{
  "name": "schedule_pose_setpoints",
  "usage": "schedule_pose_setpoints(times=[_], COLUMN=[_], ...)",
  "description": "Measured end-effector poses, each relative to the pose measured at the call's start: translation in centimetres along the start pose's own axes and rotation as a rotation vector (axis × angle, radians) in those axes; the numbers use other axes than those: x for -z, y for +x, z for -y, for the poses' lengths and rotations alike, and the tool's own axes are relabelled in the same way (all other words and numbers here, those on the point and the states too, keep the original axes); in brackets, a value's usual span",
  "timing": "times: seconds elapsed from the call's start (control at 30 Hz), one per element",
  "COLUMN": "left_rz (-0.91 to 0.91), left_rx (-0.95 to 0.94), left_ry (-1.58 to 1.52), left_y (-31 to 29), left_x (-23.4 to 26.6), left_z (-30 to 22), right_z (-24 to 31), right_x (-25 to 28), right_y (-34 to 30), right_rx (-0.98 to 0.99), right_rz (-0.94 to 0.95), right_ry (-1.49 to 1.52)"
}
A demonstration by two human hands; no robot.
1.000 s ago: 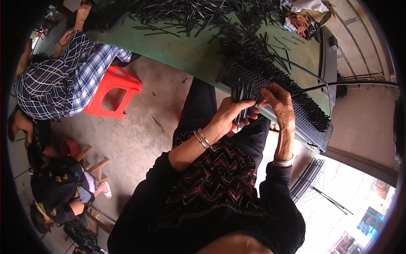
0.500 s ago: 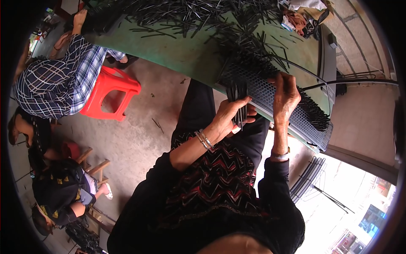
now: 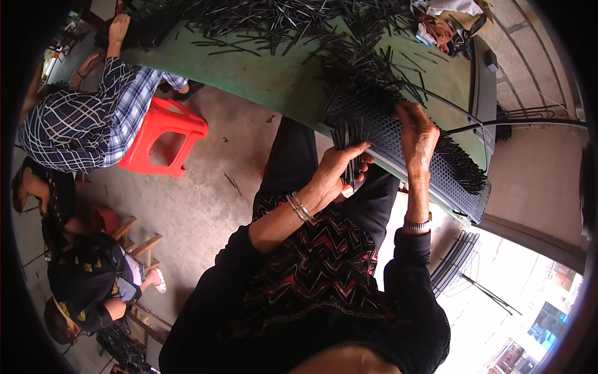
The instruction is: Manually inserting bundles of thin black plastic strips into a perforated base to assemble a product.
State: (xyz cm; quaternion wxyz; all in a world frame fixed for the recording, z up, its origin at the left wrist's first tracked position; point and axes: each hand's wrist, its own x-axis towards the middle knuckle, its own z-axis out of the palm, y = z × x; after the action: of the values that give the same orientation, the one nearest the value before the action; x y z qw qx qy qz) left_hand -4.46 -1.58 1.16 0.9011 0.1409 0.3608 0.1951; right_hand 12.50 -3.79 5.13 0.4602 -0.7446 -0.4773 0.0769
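Observation:
My left hand is closed round an upright bundle of thin black strips, just off the table's near edge. Beside it lies a long dark tray full of small round holes, set along that edge. Over the tray's middle is my right hand, thumb and fingers pinched together. Whatever is between those fingertips is too small or hidden to make out. Black strips stand upright in a dense row along the tray's far side, partly behind my right hand.
Loose black strips are heaped across the green table. Black cables cross at the right. Crumpled cloth and bags lie at the far right corner. A co-worker in a checked shirt sits on a red stool.
My right hand has shifted slightly over the tray, its fingertips a little to the left. My left hand keeps hold of the bundle and has hardly moved.

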Motion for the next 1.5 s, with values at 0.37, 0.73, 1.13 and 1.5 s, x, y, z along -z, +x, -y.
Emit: schedule_pose_setpoints(times=[0.37,0.73,1.13,1.5], left_rz=[0.046,0.142,0.094,0.041], left_rx=[-0.057,-0.019,0.022,0.093], left_ry=[0.0,0.097,0.233,0.065], left_y=[0.3,-1.0,-0.4,0.3], left_x=[0.5,0.0,0.2,-0.3], left_z=[-0.3,-0.6,-1.4,0.1], right_z=[-0.6,1.9,1.7,0.8], right_x=[-1.7,1.0,1.6,2.1], right_y=[0.0,-2.4,-2.5,-1.0], right_rx=[0.424,-0.314,-0.446,-0.101], right_rz=[-0.19,0.463,0.455,-0.055], right_ry=[-0.695,0.324,0.427,0.29])
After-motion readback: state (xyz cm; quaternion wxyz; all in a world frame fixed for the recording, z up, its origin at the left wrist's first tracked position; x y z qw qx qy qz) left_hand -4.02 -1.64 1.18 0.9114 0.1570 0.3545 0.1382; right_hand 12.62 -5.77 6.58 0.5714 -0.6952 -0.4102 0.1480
